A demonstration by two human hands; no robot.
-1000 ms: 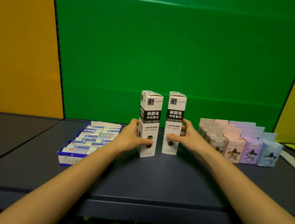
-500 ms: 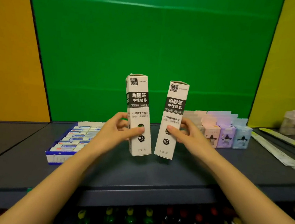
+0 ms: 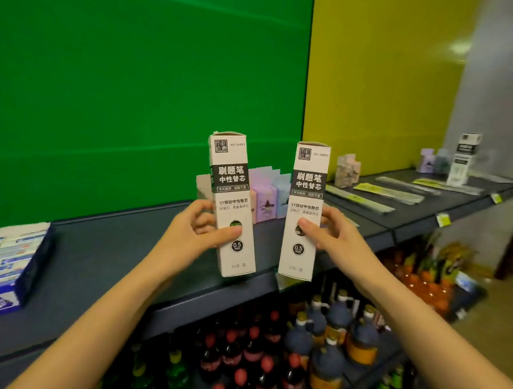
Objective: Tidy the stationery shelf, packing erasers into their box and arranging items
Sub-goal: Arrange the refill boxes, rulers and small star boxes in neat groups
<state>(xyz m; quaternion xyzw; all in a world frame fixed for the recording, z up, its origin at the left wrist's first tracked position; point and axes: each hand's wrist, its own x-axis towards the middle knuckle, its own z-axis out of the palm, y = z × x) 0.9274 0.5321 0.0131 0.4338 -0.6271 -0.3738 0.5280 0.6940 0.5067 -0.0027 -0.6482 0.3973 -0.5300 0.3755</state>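
Note:
My left hand [image 3: 197, 231] grips a tall white refill box [image 3: 232, 203] with a black label, held upright and a little tilted above the dark shelf [image 3: 112, 262]. In my right hand [image 3: 333, 236] is a second, matching refill box [image 3: 304, 211], also lifted off the shelf. The blue eraser box [image 3: 0, 271], filled with rows of wrapped erasers, lies at the far left of the shelf. Small pastel boxes [image 3: 267, 195] stand behind the two held boxes, partly hidden by them.
Further right on the shelf lie several long flat packets [image 3: 385, 191], a loose pastel box [image 3: 347, 170], and another white refill box [image 3: 464, 159] at the far end. Bottles [image 3: 303, 353] fill the lower shelf. A green backboard [image 3: 139, 97] rises behind.
Both hands have lifted the two refill boxes off the shelf and carried them right. My view has swung right, so the eraser box now sits at the left edge.

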